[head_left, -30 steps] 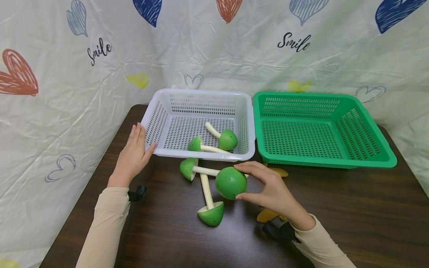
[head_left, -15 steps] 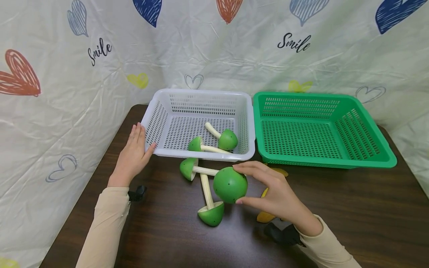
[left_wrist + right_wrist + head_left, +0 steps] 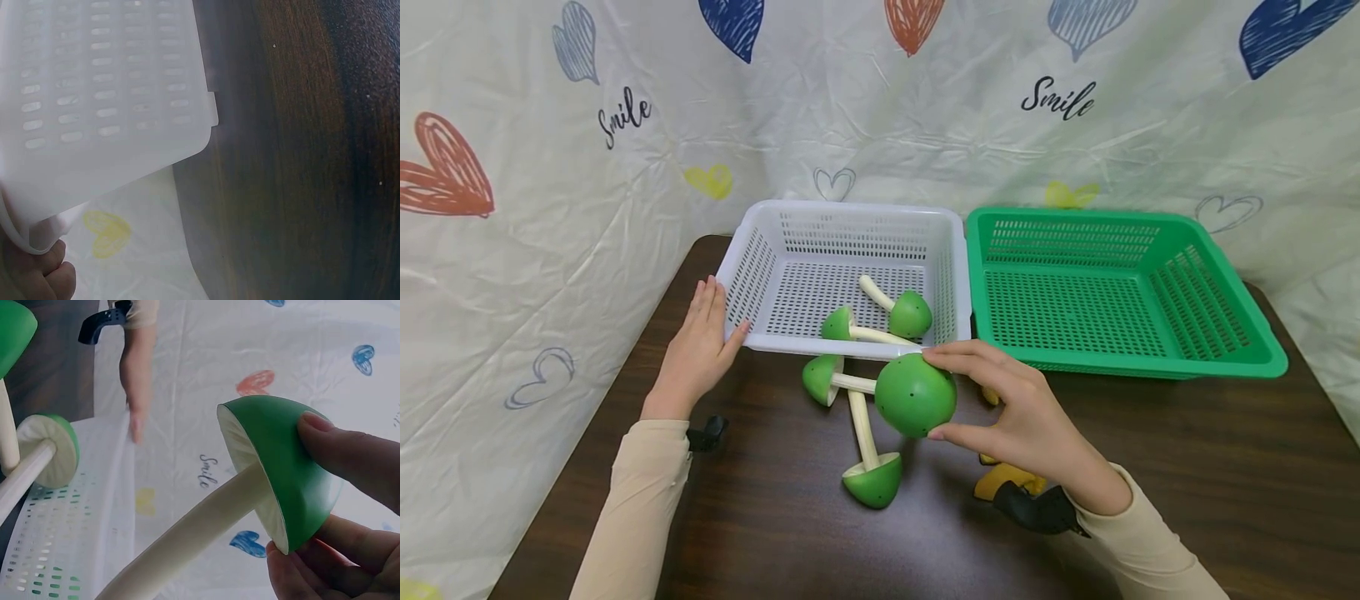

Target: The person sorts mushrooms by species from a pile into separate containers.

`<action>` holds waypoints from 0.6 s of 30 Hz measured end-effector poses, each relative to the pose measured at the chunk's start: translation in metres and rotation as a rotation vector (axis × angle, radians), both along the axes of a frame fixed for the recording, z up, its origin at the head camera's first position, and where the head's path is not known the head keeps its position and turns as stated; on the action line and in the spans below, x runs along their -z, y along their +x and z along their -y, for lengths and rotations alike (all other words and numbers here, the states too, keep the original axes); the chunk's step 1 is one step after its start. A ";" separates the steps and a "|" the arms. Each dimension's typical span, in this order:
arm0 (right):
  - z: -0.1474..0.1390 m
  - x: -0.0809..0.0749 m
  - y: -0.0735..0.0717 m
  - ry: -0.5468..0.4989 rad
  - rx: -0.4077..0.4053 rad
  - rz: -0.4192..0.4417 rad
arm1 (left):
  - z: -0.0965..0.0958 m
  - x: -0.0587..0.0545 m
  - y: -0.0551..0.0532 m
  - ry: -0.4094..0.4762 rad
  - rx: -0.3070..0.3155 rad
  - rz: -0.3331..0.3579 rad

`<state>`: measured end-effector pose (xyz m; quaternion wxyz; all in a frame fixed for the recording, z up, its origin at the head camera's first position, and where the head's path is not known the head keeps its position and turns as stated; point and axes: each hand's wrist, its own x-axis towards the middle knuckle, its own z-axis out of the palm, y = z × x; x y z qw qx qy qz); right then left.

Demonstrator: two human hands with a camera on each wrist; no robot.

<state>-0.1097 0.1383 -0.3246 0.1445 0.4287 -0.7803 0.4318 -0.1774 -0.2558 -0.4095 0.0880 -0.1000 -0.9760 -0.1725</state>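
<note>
While the left hand (image 3: 692,358) stays at the left near corner of the white plastic basket with slotted walls (image 3: 805,292), its fingers straight along the side and its thumb at the rim, the right hand (image 3: 1011,412) has risen a little from half a second ago. Its thumb and fingers are clamped on the green round cap of the held toy mushroom with pale stem (image 3: 916,395). This cap now overlaps the basket's near rim in the head view, so I judge that the carrying is going forward, but the mushroom is not yet inside.

Take the held mushroom as the middle of a clock: the white basket is at eleven, the green plastic basket (image 3: 1067,312) at two. I count two baskets and five mushrooms (all look of the same kind): one held, two lying in the white basket, the rear mushroom (image 3: 910,313) and the front mushroom (image 3: 838,323), and two on the dark brown wooden table (image 3: 760,533). Of these last, the upper mushroom (image 3: 823,379) is at nine, the lower mushroom (image 3: 872,481) at seven. Yellow-orange objects (image 3: 1000,481) show at four o'clock, partly hidden by the right hand; their number I cannot tell.
</note>
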 end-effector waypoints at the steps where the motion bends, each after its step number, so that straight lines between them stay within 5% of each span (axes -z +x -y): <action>1: 0.001 -0.001 -0.001 0.004 0.000 0.004 | 0.000 0.000 0.000 -0.001 -0.003 0.001; 11: 0.009 -0.008 -0.008 -0.007 -0.019 -0.057 | -0.001 -0.001 0.001 -0.001 -0.005 0.003; 18: 0.015 -0.007 -0.021 0.001 0.038 -0.058 | -0.002 -0.001 0.001 0.003 -0.016 0.014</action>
